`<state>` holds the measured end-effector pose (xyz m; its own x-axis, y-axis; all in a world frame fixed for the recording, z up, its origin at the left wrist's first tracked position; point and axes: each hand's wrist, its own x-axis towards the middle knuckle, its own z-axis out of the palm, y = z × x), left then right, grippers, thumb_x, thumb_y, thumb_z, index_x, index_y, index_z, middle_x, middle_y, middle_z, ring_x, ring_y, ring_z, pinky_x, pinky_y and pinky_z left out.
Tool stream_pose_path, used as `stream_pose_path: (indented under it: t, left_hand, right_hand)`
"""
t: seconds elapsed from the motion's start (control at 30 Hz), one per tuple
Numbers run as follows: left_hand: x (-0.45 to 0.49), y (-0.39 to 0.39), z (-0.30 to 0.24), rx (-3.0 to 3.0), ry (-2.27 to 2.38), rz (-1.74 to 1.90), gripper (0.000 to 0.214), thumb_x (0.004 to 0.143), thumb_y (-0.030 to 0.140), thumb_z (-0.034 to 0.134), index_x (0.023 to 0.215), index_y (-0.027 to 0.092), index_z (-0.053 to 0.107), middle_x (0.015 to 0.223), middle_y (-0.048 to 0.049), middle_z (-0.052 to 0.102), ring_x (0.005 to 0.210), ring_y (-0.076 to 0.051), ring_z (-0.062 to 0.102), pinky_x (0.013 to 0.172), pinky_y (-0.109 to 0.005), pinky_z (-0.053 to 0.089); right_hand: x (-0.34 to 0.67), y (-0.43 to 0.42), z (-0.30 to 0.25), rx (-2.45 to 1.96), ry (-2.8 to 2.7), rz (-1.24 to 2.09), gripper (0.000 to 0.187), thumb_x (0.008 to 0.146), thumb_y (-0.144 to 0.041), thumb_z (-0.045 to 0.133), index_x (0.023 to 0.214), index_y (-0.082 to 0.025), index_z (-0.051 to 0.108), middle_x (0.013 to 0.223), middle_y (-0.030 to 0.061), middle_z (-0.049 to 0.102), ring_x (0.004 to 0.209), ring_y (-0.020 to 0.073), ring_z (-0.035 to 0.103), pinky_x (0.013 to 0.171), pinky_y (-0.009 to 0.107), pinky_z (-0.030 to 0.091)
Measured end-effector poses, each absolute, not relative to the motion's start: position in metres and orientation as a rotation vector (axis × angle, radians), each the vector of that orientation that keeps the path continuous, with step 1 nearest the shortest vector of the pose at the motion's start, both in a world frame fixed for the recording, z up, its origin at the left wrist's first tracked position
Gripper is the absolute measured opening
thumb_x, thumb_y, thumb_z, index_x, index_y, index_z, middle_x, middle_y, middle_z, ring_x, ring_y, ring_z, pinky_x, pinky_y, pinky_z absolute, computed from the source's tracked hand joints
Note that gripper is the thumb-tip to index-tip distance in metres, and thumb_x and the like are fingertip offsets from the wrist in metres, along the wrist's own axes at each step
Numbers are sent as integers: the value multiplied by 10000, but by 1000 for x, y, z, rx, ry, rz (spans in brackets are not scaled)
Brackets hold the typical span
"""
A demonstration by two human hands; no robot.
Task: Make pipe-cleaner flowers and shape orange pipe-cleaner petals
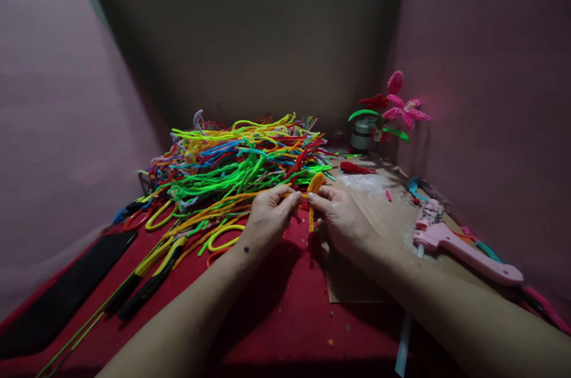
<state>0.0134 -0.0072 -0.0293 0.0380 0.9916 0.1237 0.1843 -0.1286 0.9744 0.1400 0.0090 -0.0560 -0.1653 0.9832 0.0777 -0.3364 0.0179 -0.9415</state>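
Observation:
Both hands meet at the middle of the red cloth [276,306]. My left hand [267,217] pinches an orange pipe cleaner [314,185] whose long end trails left toward the pile. My right hand [341,217] pinches the same orange pipe cleaner, which is bent into a loop with a short tail hanging down between the hands. Just behind the hands lies a big pile of pipe cleaners [241,158] in green, yellow, red, blue and orange.
A pink glue gun [464,250] lies at the right on a brown cardboard sheet [379,211]. Pliers with yellow-black handles [151,274] lie at the left. Pink and red pipe-cleaner flowers [399,107] stand in a small pot [363,134] at the back right. Walls close in all around.

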Motion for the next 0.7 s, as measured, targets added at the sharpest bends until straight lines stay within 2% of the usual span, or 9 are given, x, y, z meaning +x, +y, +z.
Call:
stream_pose_path:
  t: [0.2,0.3,0.4,0.5,0.6,0.7]
  left_hand:
    - [-16,-4,-3,1417,1375,1335,215,729,341,541,626,153,521,465,55,453,333,-43,307,344,-179,219]
    - [-31,-6,8,1760,1535,988,262,748,375,504,602,158,526,455,44,443,382,-66,357,394,-187,261]
    - [-46,-13,9,2239,1711,472,218,749,361,493,689,179,597,591,-3,561,533,-118,487,491,-212,313]
    - [-62,-26,-2,2469,1955,-11,155,753,291,461,758,212,594,653,-24,600,562,-152,519,510,-242,287]
    - [-74,-37,-16,2556,1910,-187,182,796,300,412,814,209,568,781,-56,621,655,-175,548,531,-251,299]
    - [-80,-43,-27,2619,1808,-170,208,834,243,340,828,185,540,811,-71,598,666,-166,522,562,-259,322]
  right_hand:
    - [145,13,-51,-877,-1021,1434,108,652,-246,588,667,-147,547,566,-18,504,492,86,404,506,252,278]
    - [148,16,-50,-896,-1014,1428,87,644,-215,587,618,-144,545,512,-30,468,452,73,371,484,252,257]
    - [150,19,-50,-859,-1034,1386,76,645,-189,580,589,-147,552,504,-29,462,456,76,380,484,253,269]
    - [151,20,-49,-833,-1042,1377,75,659,-177,566,588,-152,567,519,-17,482,465,83,393,480,259,272]
    - [151,21,-48,-829,-1026,1401,65,664,-165,567,599,-157,572,531,-12,497,459,81,394,477,262,272]
    - [151,21,-47,-835,-985,1432,53,662,-160,568,609,-163,564,527,-19,495,451,78,400,470,257,277]
